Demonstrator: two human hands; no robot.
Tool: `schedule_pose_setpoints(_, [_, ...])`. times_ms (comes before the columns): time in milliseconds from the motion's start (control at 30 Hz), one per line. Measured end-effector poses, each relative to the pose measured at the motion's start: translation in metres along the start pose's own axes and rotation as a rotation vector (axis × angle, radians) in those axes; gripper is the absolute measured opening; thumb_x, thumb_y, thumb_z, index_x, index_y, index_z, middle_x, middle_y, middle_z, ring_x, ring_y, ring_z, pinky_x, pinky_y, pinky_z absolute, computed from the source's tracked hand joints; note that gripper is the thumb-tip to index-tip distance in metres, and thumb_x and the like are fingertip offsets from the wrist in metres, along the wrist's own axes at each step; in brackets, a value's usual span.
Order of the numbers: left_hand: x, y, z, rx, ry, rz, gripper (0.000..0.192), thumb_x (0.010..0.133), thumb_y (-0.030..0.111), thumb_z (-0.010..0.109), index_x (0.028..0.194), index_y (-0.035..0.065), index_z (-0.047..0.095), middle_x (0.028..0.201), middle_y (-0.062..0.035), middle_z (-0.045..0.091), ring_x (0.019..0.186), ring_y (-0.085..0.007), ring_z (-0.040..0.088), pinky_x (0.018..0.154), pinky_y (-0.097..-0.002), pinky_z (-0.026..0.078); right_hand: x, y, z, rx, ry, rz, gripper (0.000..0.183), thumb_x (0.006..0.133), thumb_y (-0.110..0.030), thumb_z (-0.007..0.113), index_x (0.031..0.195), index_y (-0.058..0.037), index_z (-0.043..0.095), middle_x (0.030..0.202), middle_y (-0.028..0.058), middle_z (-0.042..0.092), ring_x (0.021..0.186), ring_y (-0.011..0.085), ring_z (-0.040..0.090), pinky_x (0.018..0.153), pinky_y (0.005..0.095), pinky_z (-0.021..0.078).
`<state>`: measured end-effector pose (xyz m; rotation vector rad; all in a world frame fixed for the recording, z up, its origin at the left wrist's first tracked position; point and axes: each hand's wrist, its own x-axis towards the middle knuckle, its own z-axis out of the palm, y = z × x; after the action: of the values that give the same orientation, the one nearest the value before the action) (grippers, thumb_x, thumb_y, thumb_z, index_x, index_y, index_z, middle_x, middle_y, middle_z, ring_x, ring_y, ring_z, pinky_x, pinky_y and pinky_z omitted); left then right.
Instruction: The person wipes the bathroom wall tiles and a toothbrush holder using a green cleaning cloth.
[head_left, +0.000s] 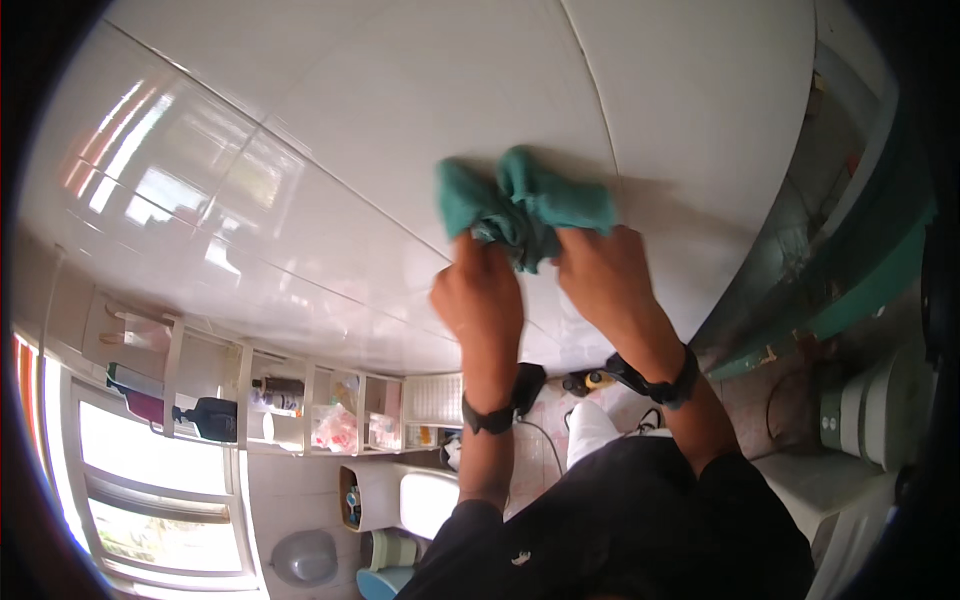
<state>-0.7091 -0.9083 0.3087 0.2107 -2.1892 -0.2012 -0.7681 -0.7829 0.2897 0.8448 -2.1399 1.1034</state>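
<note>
A bunched green cloth (525, 199) lies between both hands, in front of a smooth white wall panel (420, 90). My left hand (484, 289) grips its lower left part, the fingers curled into the folds. At its lower right part, my right hand (604, 262) has its fingers closed on the fabric. The two ends of the cloth bulge above the hands, and a twisted fold sits in the middle. The fingertips are partly hidden by the cloth. Both wrists carry black bands.
A white shelf rack (307, 405) with bottles and bags stands at lower left, near a bright window (157, 480). White glossy tiles (225, 195) cover the wall at left. Below are a toilet (431, 499) and a grey basin (305, 559). A white appliance (847, 420) stands at right.
</note>
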Motion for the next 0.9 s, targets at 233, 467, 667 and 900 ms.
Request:
schedule_pose_setpoints(233, [0.017,-0.026,-0.006,-0.154,0.088,-0.073,0.023,0.085,0.008,0.049,0.102,-0.0032,0.060,0.051,-0.0147,0.056,0.043,-0.0269,0.058,0.044,-0.0375,0.042,0.031,-0.033,-0.006,0.105,-0.063,0.018,0.054,0.076,-0.001,0.058,0.128,-0.0125,0.052,0.063,0.0240,0.060,0.064,0.0441,0.062,0.060,0.0541,0.0510])
schedule_pose_setpoints(467, [0.045,-0.029,-0.044,-0.260,0.208,-0.458,0.044,0.087,0.006,0.043,0.129,-0.0007,0.054,0.047,-0.0097,0.053,0.038,-0.0150,0.049,0.042,-0.0334,0.040,0.037,-0.012,-0.025,0.115,0.335,0.061,0.059,0.075,-0.002,0.061,0.132,-0.0138,0.050,0.070,0.0231,0.063,0.066,0.0426,0.063,0.062,0.0522,0.0523])
schedule_pose_setpoints(667, [0.048,-0.016,-0.039,-0.226,0.009,-0.157,0.043,0.083,0.008,0.052,0.125,-0.0021,0.054,0.053,-0.0160,0.055,0.048,-0.0345,0.057,0.050,-0.0421,0.045,0.051,-0.041,-0.020,0.026,0.070,-0.048,0.064,0.076,-0.001,0.059,0.137,-0.0175,0.047,0.084,0.0212,0.065,0.069,0.0406,0.064,0.064,0.0496,0.0532])
schedule_pose_setpoints(900, [0.062,-0.010,-0.038,-0.280,-0.059,0.027,0.035,0.084,0.011,0.052,0.115,-0.0044,0.059,0.054,-0.0160,0.056,0.048,-0.0345,0.057,0.050,-0.0404,0.044,0.063,-0.046,-0.022,-0.006,-0.008,-0.056,0.059,0.075,-0.004,0.062,0.132,-0.0118,0.050,0.064,0.0252,0.060,0.062,0.0440,0.062,0.062,0.0534,0.0522])
